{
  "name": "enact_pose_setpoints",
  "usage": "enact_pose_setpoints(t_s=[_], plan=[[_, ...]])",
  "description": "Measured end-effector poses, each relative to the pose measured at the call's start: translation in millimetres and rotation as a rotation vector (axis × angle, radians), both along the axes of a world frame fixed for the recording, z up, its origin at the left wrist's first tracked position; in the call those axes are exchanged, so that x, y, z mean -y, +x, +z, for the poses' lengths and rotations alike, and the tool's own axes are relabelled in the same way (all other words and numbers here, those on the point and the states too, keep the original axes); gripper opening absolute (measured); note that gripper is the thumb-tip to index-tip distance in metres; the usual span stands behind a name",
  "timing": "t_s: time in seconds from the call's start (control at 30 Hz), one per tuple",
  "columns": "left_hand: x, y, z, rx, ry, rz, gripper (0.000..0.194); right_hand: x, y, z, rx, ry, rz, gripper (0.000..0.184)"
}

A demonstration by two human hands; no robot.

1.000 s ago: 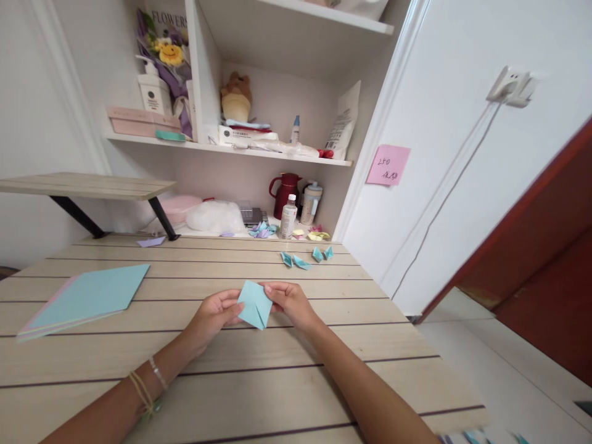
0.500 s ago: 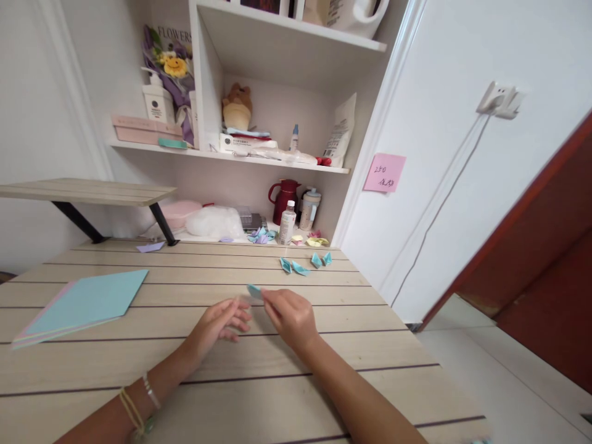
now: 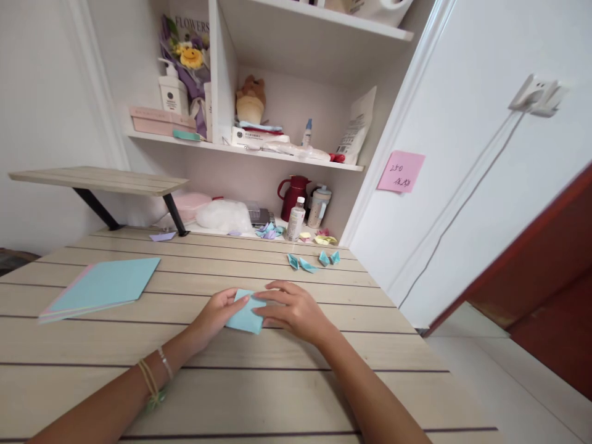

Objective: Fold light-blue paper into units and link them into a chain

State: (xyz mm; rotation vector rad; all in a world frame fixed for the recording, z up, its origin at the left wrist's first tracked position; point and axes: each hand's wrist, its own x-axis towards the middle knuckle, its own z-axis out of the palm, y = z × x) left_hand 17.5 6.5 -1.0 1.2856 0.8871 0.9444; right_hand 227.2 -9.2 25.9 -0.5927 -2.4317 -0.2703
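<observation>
A small square of folded light-blue paper (image 3: 245, 316) lies on the table in front of me, turned slightly askew. My left hand (image 3: 219, 313) pinches its left side, with the thumb on top and the other fingers partly hidden. At the paper's right edge, my right hand (image 3: 296, 310) has its fingers stretched and a little apart, the tips touching the paper. Beyond the hands sit several folded blue paper boats (image 3: 307, 265) near the back of the table. To the left lies a stack of coloured paper sheets (image 3: 108, 285), light blue uppermost.
A small raised shelf (image 3: 99, 179) on black legs stands at the back left, with a purple paper piece (image 3: 162, 237) beside its leg. Behind the table are a plastic bottle (image 3: 295, 221), a dark red jug (image 3: 295, 196) and more folded paper pieces (image 3: 269, 230).
The blue paper, held up edge-on in my right hand before, now lies flatter between both hands. My left hand has closed onto it; my right fingers have loosened and spread. The view has shifted slightly.
</observation>
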Motion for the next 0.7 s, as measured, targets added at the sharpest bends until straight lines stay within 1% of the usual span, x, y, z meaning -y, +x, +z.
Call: enact_pose_setpoints(t_s=[0.07,0.17,0.23,0.3,0.4,0.5,0.6,0.7], plan=[[-1.1,1.2,-0.9,-0.025,0.014,-0.001,0.035,2.4,-4.0,-0.2,-0.001,-0.022,0.026,0.016],[-2.3,2.9,-2.3,-0.036,0.053,-0.012,0.037,6.6,-11.6,-1.1,-0.042,-0.098,0.039,0.015],[-2.0,3.2,-2.1,-0.009,0.053,-0.042,0.039,8.1,-15.2,-2.5,-0.119,-0.174,0.017,0.015],[-1.1,2.6,-1.0,0.016,0.016,-0.072,0.042,7.8,-16.8,-4.9,-0.218,-0.254,-0.013,0.012],[-0.1,0.9,-0.1,0.005,-0.017,-0.067,0.048,4.5,-16.3,-9.7,-0.335,-0.383,-0.052,0.008],[-0.9,-0.1,-1.3,-0.019,0.029,-0.076,0.048,1.5,-14.3,-13.1,-0.405,-0.531,-0.073,0.010],[-2.5,0.2,-3.0,-0.034,0.062,-0.097,0.045,2.0,-12.9,-13.1,-0.440,-0.674,-0.061,0.013],[-3.4,0.2,-2.7,-0.031,0.060,-0.091,0.046,5.3,-12.5,-10.7,-0.449,-0.779,-0.049,0.023]])
